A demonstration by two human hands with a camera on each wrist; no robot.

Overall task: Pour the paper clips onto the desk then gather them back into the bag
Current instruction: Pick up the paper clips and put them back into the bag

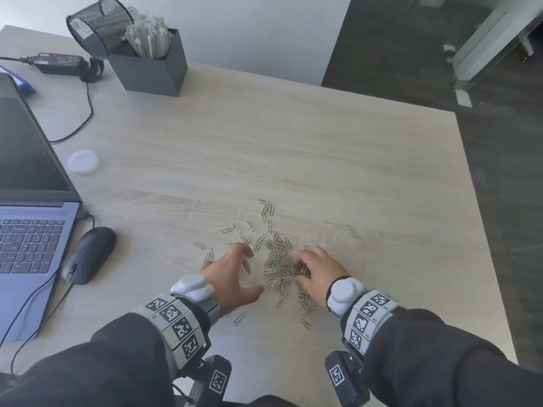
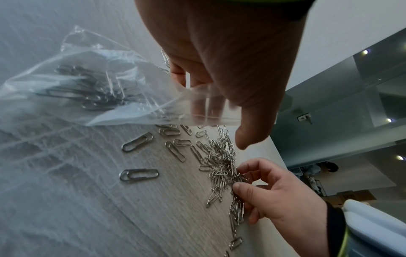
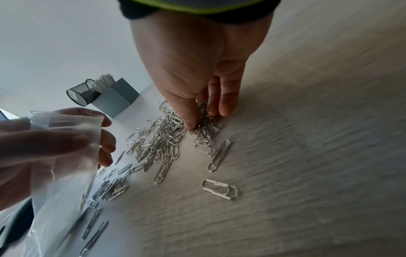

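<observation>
- The left hand gripped the clear bag by its mouth, a few clips already lying inside.
- The paper clips lay heaped on the desk between both hands.
- The right hand pinched a cluster of clips from the heap.

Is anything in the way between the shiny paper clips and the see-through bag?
Nothing visible blocks them. The right hand is pinching silver metal paper clips from the heap on the pale wooden desk. The left hand holds the clear plastic bag right beside the heap, with only bare desk and loose clips between.
</observation>
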